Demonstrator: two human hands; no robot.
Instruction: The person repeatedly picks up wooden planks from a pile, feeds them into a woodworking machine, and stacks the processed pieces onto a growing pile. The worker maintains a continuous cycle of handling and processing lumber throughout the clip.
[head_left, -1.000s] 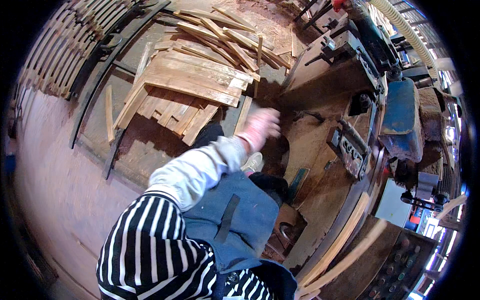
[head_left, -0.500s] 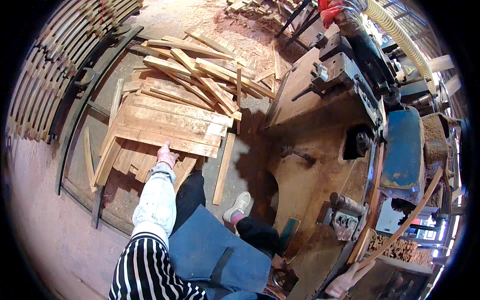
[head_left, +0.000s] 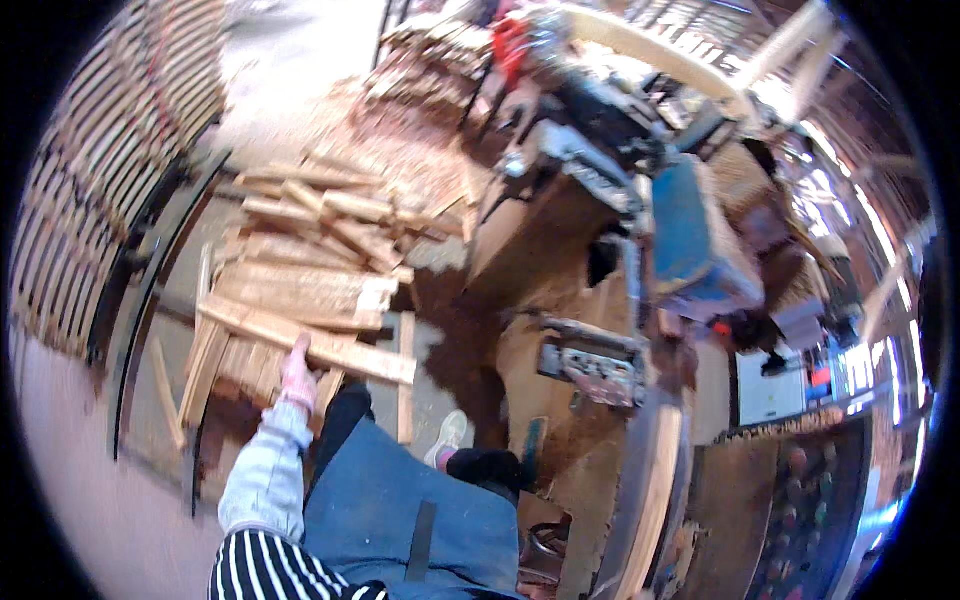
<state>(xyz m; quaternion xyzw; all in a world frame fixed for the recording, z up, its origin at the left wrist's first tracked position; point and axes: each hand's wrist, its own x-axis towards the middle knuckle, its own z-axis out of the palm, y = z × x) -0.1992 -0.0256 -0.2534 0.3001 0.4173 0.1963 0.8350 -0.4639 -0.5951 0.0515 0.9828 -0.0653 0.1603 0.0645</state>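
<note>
My left hand grips the near edge of a pale wooden board, its fingers over the top face. This board lies askew across the front of a stack of similar boards, its right end jutting out. At the lower right, a long wooden strip lies along the edge of the woodworking machine. A smeared pinkish shape beside the strip's lower part may be my right hand. Its fingers cannot be made out, nor whether they touch the strip.
Loose wooden sticks are heaped behind the stack. A dark metal rail runs along the left, beside a tall slatted wood pile. The machine carries a blue housing and a metal clamp block. Sawdust and offcuts lie beyond.
The view has turned right, so the scene shifts left and blurs. The board under my left hand has swung askew, its right end nearer me. The strip at right now lies along the machine edge.
</note>
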